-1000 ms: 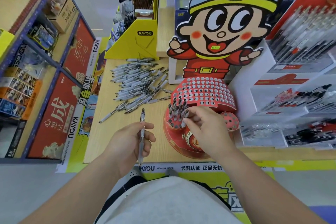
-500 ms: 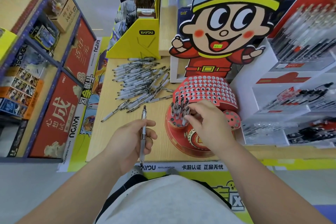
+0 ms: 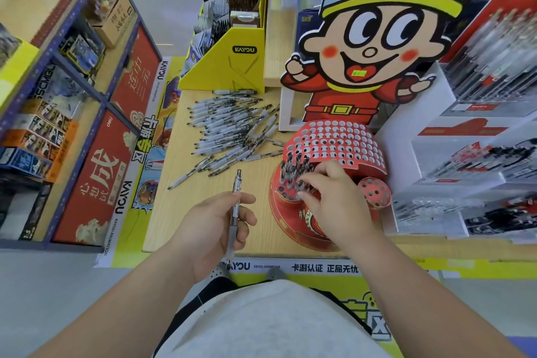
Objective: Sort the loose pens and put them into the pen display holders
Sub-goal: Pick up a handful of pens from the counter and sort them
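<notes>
Holding tight: left hand [image 3: 215, 224] curls its fingers round a clear pen [image 3: 236, 212], tip down, over the table [image 3: 180, 212] | right hand [image 3: 334, 197] pinches a standing pen [image 3: 300, 184] in a front hole of the red holder [image 3: 334, 139]; other pens stand just beside it | loose pens [image 3: 232, 131] lie heaped on the table, farther back

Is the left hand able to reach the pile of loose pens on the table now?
Probably yes: only bare table lies between the left hand and the pile of loose pens, though it grips a pen.
</notes>
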The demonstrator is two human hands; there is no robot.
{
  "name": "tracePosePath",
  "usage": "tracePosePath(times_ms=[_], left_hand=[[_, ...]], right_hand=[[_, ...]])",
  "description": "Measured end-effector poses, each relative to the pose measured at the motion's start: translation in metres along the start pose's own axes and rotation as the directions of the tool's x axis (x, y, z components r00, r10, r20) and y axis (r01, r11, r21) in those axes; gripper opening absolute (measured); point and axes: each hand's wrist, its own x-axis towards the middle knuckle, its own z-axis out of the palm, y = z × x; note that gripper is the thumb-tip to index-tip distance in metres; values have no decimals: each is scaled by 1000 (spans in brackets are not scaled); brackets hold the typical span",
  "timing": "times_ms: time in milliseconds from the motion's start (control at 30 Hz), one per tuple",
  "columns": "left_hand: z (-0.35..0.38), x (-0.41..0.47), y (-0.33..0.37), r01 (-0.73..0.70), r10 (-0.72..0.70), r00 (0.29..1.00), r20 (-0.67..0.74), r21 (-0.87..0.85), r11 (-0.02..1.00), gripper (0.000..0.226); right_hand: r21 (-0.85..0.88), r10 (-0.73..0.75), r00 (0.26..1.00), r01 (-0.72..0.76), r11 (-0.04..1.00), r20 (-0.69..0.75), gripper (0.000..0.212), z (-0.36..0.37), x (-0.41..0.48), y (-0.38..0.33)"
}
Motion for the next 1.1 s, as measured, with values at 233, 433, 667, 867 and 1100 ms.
tracePosePath(times_ms=[233,433,667,867,1100], left_hand=[[11,-7,7,-59,61,992,111,-28,998,34],[32,-12,26,-227,205,956,208,89,970,7],[60,-13,28,-470,374,882,285,495,731,7],[58,-2,24,-506,402,862,307,543,670,22],[17,42,7,-322,398,915,67,716,619,10]], right_hand=[[-59,-12,997,17,998,78,36,-9,-3,-2],[193,26,1000,-25,981,-4,33,-28,-10,-16],[789,153,985,-159,594,84,11,-51,-9,-31],[809,177,981,-168,564,80,19,-53,-11,-23],[438,118,990,-70,896,-82,11,-55,-11,-10]])
